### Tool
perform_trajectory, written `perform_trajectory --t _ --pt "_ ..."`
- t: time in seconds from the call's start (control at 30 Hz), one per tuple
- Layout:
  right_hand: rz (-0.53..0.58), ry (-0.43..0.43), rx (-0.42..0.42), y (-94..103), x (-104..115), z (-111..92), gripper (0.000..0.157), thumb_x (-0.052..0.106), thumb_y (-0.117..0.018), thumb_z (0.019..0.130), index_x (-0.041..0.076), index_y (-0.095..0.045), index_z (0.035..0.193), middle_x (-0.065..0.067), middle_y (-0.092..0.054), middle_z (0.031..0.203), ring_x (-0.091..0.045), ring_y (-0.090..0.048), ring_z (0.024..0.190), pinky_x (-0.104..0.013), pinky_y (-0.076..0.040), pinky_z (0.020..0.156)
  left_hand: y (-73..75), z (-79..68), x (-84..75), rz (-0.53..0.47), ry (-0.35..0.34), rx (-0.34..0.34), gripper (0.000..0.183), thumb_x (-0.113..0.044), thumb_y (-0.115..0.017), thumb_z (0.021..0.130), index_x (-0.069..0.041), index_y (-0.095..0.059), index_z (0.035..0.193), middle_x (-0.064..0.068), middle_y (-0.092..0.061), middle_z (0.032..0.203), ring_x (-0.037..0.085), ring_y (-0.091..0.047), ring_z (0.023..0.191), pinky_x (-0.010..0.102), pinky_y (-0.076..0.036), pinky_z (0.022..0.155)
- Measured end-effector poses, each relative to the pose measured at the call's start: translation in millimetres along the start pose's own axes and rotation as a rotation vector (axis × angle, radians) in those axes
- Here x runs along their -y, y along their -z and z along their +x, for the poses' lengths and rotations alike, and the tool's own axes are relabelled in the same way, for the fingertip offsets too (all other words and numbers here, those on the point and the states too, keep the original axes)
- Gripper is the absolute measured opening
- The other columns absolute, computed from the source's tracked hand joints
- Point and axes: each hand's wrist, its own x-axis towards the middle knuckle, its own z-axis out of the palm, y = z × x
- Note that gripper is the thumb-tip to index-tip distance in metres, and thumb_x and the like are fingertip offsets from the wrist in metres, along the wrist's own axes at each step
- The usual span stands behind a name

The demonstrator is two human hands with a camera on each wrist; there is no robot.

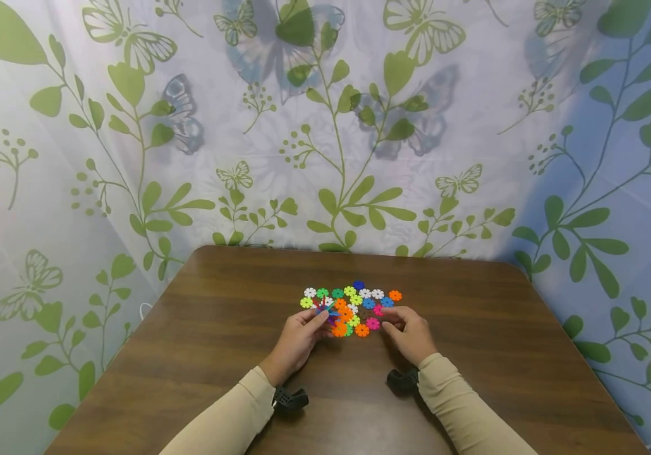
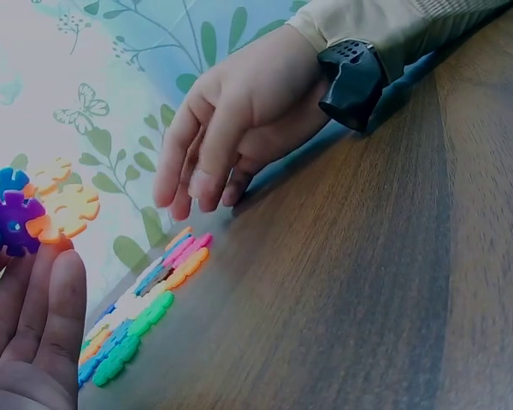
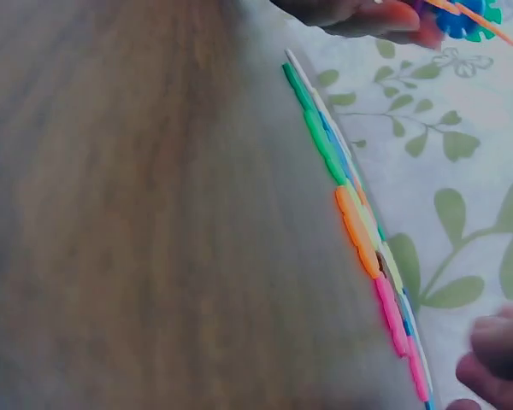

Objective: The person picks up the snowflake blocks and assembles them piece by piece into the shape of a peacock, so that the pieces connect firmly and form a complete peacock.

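My left hand (image 1: 299, 338) holds a cluster of joined notched plastic discs (image 2: 13, 218), with purple, blue and orange ones showing in the left wrist view. Its thumb and fingers pinch the cluster low down, just above the discs laid on the table. My right hand (image 1: 413, 336) hovers by the right side of those discs, close to a pink disc (image 1: 372, 324). Its fingers (image 2: 175, 166) hang loosely bent, and nothing shows between them. In the right wrist view, only blurred fingertips of that hand (image 3: 500, 363) appear at the lower right.
Loose flower-shaped discs in white, green, yellow, blue, brown, pink and orange (image 1: 395, 295) lie flat in a group on the brown wooden table (image 1: 234, 303). Behind the table hangs a curtain (image 1: 280, 189) with leaves and butterflies. Black wrist devices (image 1: 290, 399) sit under both cuffs.
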Motion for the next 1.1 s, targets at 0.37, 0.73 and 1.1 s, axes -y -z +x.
perform_trajectory --t 0.37,0.73,1.1 --pt "-0.165 0.092 0.245 -0.1 -4.2 0.6 0.017 0.001 -0.078 0.095 0.004 -0.082 0.112 -0.008 -0.071 0.131 -0.039 -0.058 0.122 -0.064 -0.042 0.106 -0.6 -0.6 -1.6 -0.025 0.019 -0.003 0.023 -0.014 -0.067 0.106 0.007 -0.065 0.116 0.017 -0.072 0.108 0.024 -0.071 0.093 0.043 -0.059 0.088" --pt "-0.138 0.032 0.191 0.9 -1.4 -1.9 0.014 0.001 -0.085 0.088 0.014 -0.082 0.089 0.002 -0.072 0.109 -0.032 -0.064 0.112 -0.056 -0.048 0.102 -0.9 -5.2 -4.1 -0.005 0.028 0.009 0.021 -0.017 -0.068 0.106 0.003 -0.067 0.111 0.015 -0.072 0.107 0.023 -0.070 0.092 0.047 -0.057 0.092" --pt "-0.010 -0.048 0.126 2.6 1.5 -5.1 0.024 -0.005 -0.087 0.084 0.010 -0.080 0.102 0.000 -0.071 0.102 -0.016 -0.066 0.081 -0.031 -0.058 0.073 -1.7 -6.2 -3.8 0.025 0.031 -0.011 0.020 -0.017 -0.071 0.104 0.002 -0.072 0.104 0.010 -0.072 0.095 0.022 -0.066 0.083 0.033 -0.058 0.080"
